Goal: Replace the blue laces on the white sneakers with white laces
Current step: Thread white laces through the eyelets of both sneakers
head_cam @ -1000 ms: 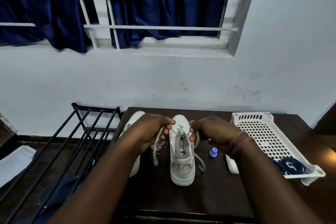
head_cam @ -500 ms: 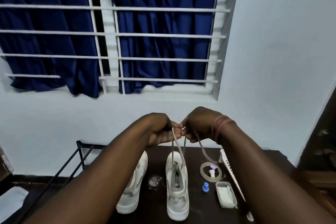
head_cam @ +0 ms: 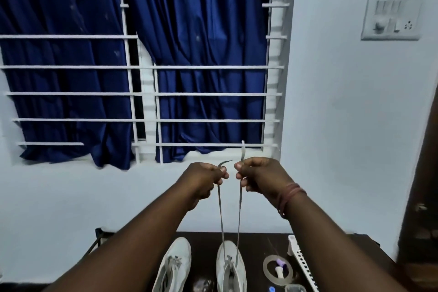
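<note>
No brand, label or other writing can be read on any thing here.

Both arms reach forward and up from 6 o'clock, and the hands meet near the middle, in front of the wall below the window. The left hand (head_cam: 205, 179) pinches one end of the white lace (head_cam: 220, 216) between thumb and curled fingers. The right hand (head_cam: 257, 176) pinches the other end in the same way, and a short tip stands up above it. The two hands are near each other but apart.

Both strands run down, almost straight, to the right sneaker (head_cam: 231, 268) at 6 o'clock on the dark table (head_cam: 206, 242). The left sneaker (head_cam: 174, 265) stands just beside it, toward 7 o'clock. A white basket (head_cam: 302, 263) is at 5 o'clock.
</note>
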The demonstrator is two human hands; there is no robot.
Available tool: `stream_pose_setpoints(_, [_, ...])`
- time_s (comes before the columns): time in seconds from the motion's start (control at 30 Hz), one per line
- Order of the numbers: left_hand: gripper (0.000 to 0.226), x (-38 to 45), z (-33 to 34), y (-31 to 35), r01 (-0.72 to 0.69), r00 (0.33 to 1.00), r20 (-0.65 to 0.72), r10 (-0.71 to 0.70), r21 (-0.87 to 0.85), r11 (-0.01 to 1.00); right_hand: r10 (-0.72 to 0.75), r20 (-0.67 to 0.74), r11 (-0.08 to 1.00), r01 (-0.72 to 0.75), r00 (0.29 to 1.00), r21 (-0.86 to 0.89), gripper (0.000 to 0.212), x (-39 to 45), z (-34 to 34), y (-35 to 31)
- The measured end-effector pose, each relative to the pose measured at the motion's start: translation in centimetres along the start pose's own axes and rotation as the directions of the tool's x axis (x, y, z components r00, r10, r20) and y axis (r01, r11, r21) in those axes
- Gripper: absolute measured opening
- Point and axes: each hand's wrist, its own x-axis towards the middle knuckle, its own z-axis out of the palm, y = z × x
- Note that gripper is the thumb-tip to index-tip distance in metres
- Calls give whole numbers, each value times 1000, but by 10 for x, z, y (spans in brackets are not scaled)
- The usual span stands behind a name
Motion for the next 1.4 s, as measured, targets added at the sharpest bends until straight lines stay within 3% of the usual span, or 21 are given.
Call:
stream_pose_setpoints(0.1, [24,4,11,-1,-117,990,-74,119,35,993,-109,-88,986,96,990,-134,13,6,9,1])
stream_pose_setpoints(0.3, [12,12,32,4,-243,916,-342,212,-51,969,-136,-198,989,144,971,26,7,17,26,-4])
stream_pose_setpoints(0.4, [11,15,36,9,-238,891,-409,196,-56,970,-158,-251,986,166,955,13,12,22,29,-3])
stream_pose_setpoints(0.57, [16,23,41,12,-241,890,-407,207,-35,970,-269,-321,953,202,908,-227,19,25,32,-2])
stream_pose_setpoints(0.8, [9,26,40,8,-276,882,-421,212,-98,956,-323,-302,910,208,897,-358,15,24,33,-10])
stream_pose_setpoints(1.2, [8,28,32,6,-366,871,-401,284,-143,919,-389,-288,876,255,875,-409,11,30,35,-10])
stream_pose_setpoints(1.4, [14,17,35,-40,-312,914,-301,272,-96,945,-212,-252,961,154,944,-229,18,19,29,40])
